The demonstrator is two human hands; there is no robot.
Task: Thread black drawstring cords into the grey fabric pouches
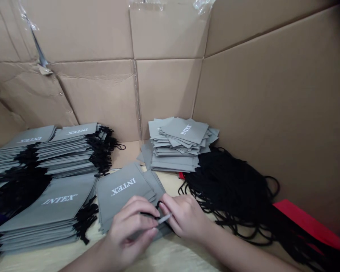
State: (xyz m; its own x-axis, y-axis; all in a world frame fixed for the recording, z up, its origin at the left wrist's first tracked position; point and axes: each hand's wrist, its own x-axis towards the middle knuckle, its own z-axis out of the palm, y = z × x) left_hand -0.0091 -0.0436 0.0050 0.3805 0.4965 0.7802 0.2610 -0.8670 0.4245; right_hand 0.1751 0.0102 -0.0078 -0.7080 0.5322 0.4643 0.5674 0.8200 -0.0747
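Left hand (130,230) pinches a black cord (150,214) ending in a pale tip (164,218); right hand (184,217) sits against it, its grip unclear. Both lie over a grey INTEX bag (121,192) on the table (170,257), beside stacked bags (65,151)

A packing station: cardboard walls (170,94) around stacks of grey drawstring bags (59,204).

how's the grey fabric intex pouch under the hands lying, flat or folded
Flat: the grey fabric INTEX pouch lies printed side up under the left hand.
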